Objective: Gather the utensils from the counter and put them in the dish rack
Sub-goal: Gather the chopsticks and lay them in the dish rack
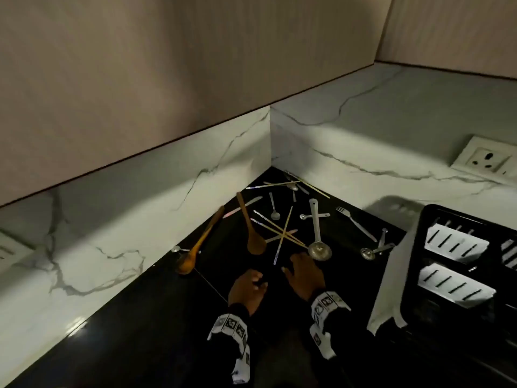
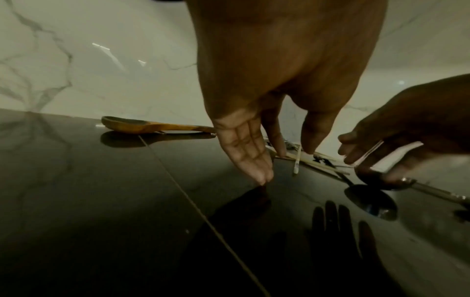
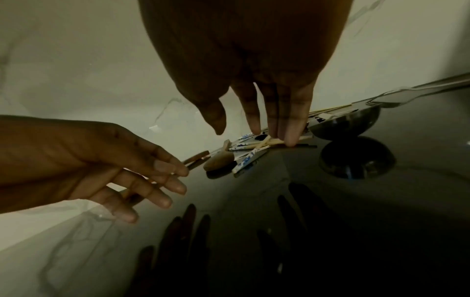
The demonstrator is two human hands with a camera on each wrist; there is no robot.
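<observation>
Utensils lie scattered in the corner of a black counter (image 1: pixel 167 317). Among them are two wooden spoons (image 1: pixel 201 242) (image 1: pixel 249 228), crossed chopsticks (image 1: pixel 282 233), a steel ladle (image 1: pixel 317 233), a fork (image 1: pixel 356 224), a teaspoon (image 1: pixel 273 208) and a knife (image 1: pixel 243 205). My right hand (image 1: pixel 303 271) reaches to the near ends of the chopsticks (image 3: pixel 246 144), its straight fingertips (image 3: pixel 289 138) touching them beside the ladle bowl (image 3: pixel 343 124). My left hand (image 1: pixel 246 287) hovers just left of it, with straight fingers (image 2: pixel 244 144) pointing down close to the counter and holding nothing. The black dish rack (image 1: pixel 414 275) stands to the right.
A white cloth (image 1: pixel 394 273) hangs over the rack's left edge. Measuring spoons (image 1: pixel 376 249) lie between the ladle and the rack. Marble backsplash walls (image 1: pixel 167 191) close the corner on two sides, with a wall socket (image 1: pixel 484 161) above the rack.
</observation>
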